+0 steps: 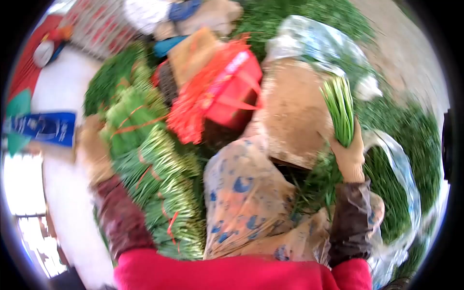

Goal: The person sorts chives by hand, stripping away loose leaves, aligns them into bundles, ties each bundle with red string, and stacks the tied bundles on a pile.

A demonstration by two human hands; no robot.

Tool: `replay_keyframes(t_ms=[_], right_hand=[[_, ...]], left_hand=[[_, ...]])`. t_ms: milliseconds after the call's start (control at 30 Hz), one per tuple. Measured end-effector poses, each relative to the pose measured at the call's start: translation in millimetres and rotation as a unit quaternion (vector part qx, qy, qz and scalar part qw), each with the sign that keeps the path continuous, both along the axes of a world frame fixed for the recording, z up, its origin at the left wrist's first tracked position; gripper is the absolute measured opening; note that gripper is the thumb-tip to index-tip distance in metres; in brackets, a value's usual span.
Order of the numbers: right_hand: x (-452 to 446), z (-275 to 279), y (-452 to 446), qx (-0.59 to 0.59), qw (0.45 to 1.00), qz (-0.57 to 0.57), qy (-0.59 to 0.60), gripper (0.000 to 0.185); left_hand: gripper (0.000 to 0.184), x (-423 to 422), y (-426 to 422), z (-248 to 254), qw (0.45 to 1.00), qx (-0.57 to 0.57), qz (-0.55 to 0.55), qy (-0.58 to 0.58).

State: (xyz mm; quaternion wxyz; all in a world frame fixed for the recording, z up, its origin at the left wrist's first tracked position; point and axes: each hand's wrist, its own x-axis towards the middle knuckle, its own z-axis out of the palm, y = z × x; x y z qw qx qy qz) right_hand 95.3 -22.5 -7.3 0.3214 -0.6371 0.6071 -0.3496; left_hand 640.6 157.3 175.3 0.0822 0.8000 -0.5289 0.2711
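My right hand (pixel 353 155), in a tan knit glove, is closed round a loose bunch of chives (pixel 340 107), its pale cut ends pointing up and away from me. My left hand (pixel 93 147), also gloved, rests against the left side of a long stack of chive bundles (pixel 166 179) tied with red bands. Motion blur hides its fingers. Between my arms lies a dirty board (pixel 295 111), and a soiled patterned cloth (pixel 246 193) covers my lap.
A red bag (pixel 239 92) with red ties (pixel 193 111) hanging over it stands in the middle. Loose chives (pixel 386 188) and clear plastic sheeting (pixel 319 38) lie to the right. A blue packet (pixel 50 129) is at the left, and a patterned sack (pixel 99 24) stands behind.
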Motion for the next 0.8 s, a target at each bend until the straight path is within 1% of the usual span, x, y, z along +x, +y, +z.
replay_keyframes(t_ms=[33,67,133,167,200,233,267,300,367,400,433,467,500,533,567,633,667,700,733,767,800], right_hand=[[-14.5,-6.9,-12.2,-0.022,1.000,-0.012,-0.016,0.080],[-18.7,15.3,-20.3,-0.009,0.999,-0.039,-0.031,0.079],[-25.5,55.9,-33.4,-0.103,0.992,-0.076,-0.010,0.073],[-31.9,70.0,-42.7,-0.177,0.980,-0.083,0.046,0.078],[-36.8,82.1,-52.3,-0.183,0.979,-0.091,0.026,0.077],[-41.1,95.1,-60.5,-0.231,0.968,-0.091,0.045,0.075],[-45.7,102.7,-68.8,-0.282,0.951,-0.090,0.091,0.073],[-49.2,107.0,-74.8,-0.330,0.930,-0.089,0.137,0.071],[-55.6,108.1,-83.1,-0.348,0.921,-0.076,0.156,0.070],[-57.3,104.7,-87.0,-0.367,0.912,-0.058,0.175,0.068],[-58.4,99.8,-88.7,-0.365,0.913,-0.059,0.174,0.068],[-59.9,94.6,-89.3,-0.359,0.916,-0.018,0.176,0.069],[-62.3,89.4,-88.1,-0.351,0.919,0.023,0.179,0.069],[-65.5,84.1,-86.5,-0.291,0.940,0.055,0.170,0.069],[-65.5,77.4,-89.4,-0.324,0.922,0.096,0.192,0.067],[-67.0,64.1,-91.2,-0.271,0.927,0.155,0.210,0.062],[-67.2,53.7,-93.4,-0.252,0.924,0.175,0.230,0.058],[-63.8,51.4,-94.0,-0.161,0.920,0.193,0.301,0.057],[-58.3,44.7,-96.3,-0.113,0.904,0.214,0.353,0.054],[-50.6,38.3,-98.5,-0.063,0.882,0.235,0.403,0.052],[-39.4,36.7,-100.5,-0.010,0.859,0.265,0.438,0.041]], left_hand=[[0.035,-5.6,3.9,23.7,0.998,-0.029,-0.052,0.032],[0.037,-15.4,4.2,44.7,0.990,-0.052,-0.109,0.066],[0.042,-53.3,-13.0,71.1,0.966,-0.058,-0.220,0.127],[0.041,-81.4,-29.9,75.7,0.959,-0.039,-0.246,0.132],[0.040,-109.4,-50.9,74.3,0.938,0.016,-0.277,0.206],[0.039,-137.5,-73.6,70.2,0.910,0.070,-0.303,0.276],[0.035,-166.4,-101.1,59.6,0.904,0.125,-0.337,0.233],[0.031,-192.7,-131.1,44.3,0.893,0.181,-0.367,0.189],[0.028,-228.2,-187.9,-7.4,0.864,0.222,-0.418,0.172],[0.027,-243.1,-214.8,-35.8,0.871,0.259,-0.399,0.128],[0.027,-243.4,-242.7,-78.9,0.835,0.202,-0.488,0.155],[0.030,-258.4,-273.8,-112.6,0.826,0.224,-0.504,0.115],[0.030,-274.3,-298.5,-137.3,0.828,0.281,-0.467,0.133],[0.028,-288.9,-319.1,-161.1,0.834,0.316,-0.440,0.108],[0.027,-303.0,-337.5,-177.5,0.837,0.349,-0.413,0.082],[0.026,-302.9,-379.4,-245.4,0.835,0.386,-0.371,0.129],[0.026,-302.8,-390.3,-263.7,0.832,0.388,-0.375,0.129],[0.026,-304.8,-398.5,-272.3,0.818,0.427,-0.342,0.178],[0.027,-305.3,-405.8,-280.4,0.800,0.465,-0.306,0.224],[0.027,-302.9,-408.0,-289.3,0.797,0.469,-0.309,0.222],[0.024,-301.2,-404.9,-291.5,0.800,0.467,-0.334,0.173]])
